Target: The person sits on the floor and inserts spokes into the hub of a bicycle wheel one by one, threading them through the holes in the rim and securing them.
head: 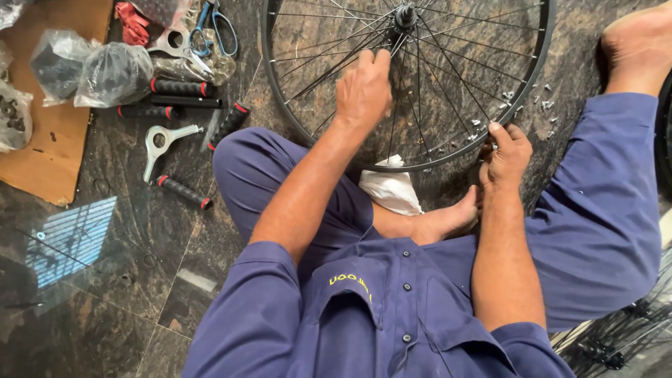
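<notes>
A black bicycle wheel rim (539, 52) with thin spokes and a central hub (405, 15) lies flat on the dark stone floor in front of me. My left hand (364, 87) reaches in over the spokes, its fingers pinched on a spoke below the hub. At the rim's near right edge my right hand (505, 154) grips the rim, thumb on top. I sit cross-legged in blue work clothes, one bare foot (448, 217) under the rim.
Small silver spoke nipples (542, 105) lie scattered inside and beside the rim. A white cloth (390, 189) sits by my knee. To the left are black handlebar grips (183, 192), metal wrenches (164, 140), scissors (213, 24), plastic bags (112, 73) and cardboard (52, 147).
</notes>
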